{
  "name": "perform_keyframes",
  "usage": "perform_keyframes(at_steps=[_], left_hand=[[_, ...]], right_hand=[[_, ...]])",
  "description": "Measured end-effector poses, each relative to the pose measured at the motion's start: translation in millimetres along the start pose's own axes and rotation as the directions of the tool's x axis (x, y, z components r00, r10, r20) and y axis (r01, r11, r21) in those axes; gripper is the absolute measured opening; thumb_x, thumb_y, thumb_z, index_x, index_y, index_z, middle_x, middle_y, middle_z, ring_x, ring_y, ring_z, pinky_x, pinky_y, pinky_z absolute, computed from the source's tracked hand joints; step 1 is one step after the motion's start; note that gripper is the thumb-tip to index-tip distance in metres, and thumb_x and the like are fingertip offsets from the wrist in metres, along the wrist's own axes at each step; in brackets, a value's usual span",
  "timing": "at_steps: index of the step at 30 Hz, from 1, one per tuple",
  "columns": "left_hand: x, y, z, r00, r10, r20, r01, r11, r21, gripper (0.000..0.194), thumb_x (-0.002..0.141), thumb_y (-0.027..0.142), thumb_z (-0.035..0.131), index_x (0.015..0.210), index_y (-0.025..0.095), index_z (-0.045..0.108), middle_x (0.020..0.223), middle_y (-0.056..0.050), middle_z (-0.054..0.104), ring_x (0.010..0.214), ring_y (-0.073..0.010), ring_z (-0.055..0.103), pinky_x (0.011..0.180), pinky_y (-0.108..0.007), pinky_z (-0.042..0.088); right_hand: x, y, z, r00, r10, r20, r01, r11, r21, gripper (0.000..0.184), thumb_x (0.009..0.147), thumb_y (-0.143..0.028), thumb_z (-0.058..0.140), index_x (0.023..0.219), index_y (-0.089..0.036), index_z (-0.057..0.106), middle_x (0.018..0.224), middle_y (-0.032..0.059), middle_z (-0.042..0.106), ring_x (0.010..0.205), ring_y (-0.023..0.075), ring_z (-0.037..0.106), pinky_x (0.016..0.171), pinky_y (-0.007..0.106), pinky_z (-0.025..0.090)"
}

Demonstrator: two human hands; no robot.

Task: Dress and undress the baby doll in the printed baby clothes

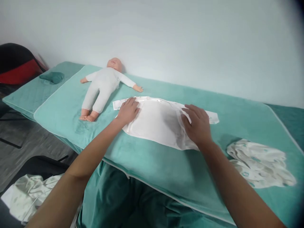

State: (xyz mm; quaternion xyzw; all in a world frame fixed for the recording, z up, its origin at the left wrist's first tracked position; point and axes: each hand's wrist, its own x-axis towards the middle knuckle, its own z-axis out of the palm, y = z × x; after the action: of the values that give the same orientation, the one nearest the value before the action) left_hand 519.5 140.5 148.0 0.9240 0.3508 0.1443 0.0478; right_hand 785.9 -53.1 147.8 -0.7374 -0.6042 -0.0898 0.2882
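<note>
A small white baby garment with long sleeves [154, 122] lies spread on the green bed cover. My left hand [129, 110] rests on its left side near the sleeve, fingers stretched out. Over its right side is my right hand [197, 123], fingers apart; whether it touches the cloth I cannot tell. A baby doll [104, 84] in a white suit lies on its back to the left of the garment, arms spread. Its feet point toward the near left.
Crumpled patterned baby clothes [261, 163] lie on the right of the bed [178, 186]. A white wall [190, 47] runs behind it. At lower left, a black chair [38, 164] holds more patterned cloth [30, 193]. A black and red chair [20, 68] stands at far left.
</note>
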Motion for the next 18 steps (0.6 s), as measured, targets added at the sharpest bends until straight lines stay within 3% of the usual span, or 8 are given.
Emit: perform_keyframes(at_steps=[3,6,8,12,15,18], left_hand=[[-8,-25,-30.3,0.997,0.03,-0.075,-0.029,0.999,0.022,0.042,0.104,0.032,0.044,0.141,0.018,0.057,0.165,-0.013,0.043,0.157,-0.0324,0.032,0.125,-0.053,0.034],[-9,-80,-62.7,0.976,-0.115,-0.184,0.117,0.993,0.003,0.044,0.102,0.035,0.048,0.143,0.02,0.055,0.166,-0.012,0.041,0.158,-0.0334,0.03,0.128,-0.056,0.029],[-8,-127,-76.5,0.947,-0.24,-0.214,0.237,0.971,-0.042,0.049,0.099,0.039,0.054,0.146,0.022,0.054,0.167,-0.012,0.039,0.159,-0.0339,0.028,0.129,-0.056,0.026],[-7,-200,-80.1,0.89,-0.442,-0.108,0.414,0.885,-0.215,0.062,0.098,0.044,0.052,0.155,0.019,0.047,0.165,-0.016,0.04,0.155,-0.0323,0.037,0.129,-0.051,0.03],[-2,-221,-73.9,0.863,-0.499,-0.074,0.453,0.831,-0.321,0.07,0.099,0.05,0.049,0.161,0.021,0.038,0.162,-0.015,0.045,0.152,-0.0325,0.042,0.128,-0.054,0.032],[8,-227,-71.8,0.841,-0.541,-0.009,0.479,0.752,-0.454,0.076,0.095,0.056,0.056,0.161,0.024,0.038,0.156,-0.012,0.055,0.143,-0.0336,0.054,0.121,-0.054,0.043]], right_hand=[[50,-51,24,0.999,-0.013,-0.037,0.019,0.985,0.17,0.047,0.105,-0.05,0.037,0.139,-0.026,0.061,0.143,0.0138,0.063,0.139,0.0343,0.054,0.119,0.057,0.042],[116,-99,84,0.998,0.021,0.067,-0.044,0.931,0.363,0.049,0.106,-0.051,0.033,0.139,-0.024,0.057,0.14,0.0133,0.062,0.132,0.0305,0.058,0.112,0.05,0.049],[160,-125,131,0.989,-0.029,0.147,-0.037,0.904,0.427,0.049,0.106,-0.051,0.036,0.136,-0.021,0.058,0.14,0.0147,0.061,0.132,0.0304,0.057,0.115,0.049,0.046],[235,-163,203,0.984,-0.017,0.18,-0.058,0.913,0.404,0.052,0.106,-0.052,0.038,0.139,-0.015,0.055,0.147,0.0194,0.053,0.141,0.0353,0.046,0.121,0.057,0.035],[278,-181,231,0.98,0.065,0.188,-0.128,0.928,0.349,0.058,0.106,-0.06,0.036,0.134,-0.014,0.058,0.145,0.0225,0.053,0.141,0.0414,0.044,0.117,0.065,0.036],[315,-188,247,0.934,0.124,0.336,-0.24,0.912,0.332,0.067,0.105,-0.067,0.028,0.132,-0.015,0.06,0.139,0.0223,0.059,0.135,0.0429,0.052,0.111,0.067,0.041]])
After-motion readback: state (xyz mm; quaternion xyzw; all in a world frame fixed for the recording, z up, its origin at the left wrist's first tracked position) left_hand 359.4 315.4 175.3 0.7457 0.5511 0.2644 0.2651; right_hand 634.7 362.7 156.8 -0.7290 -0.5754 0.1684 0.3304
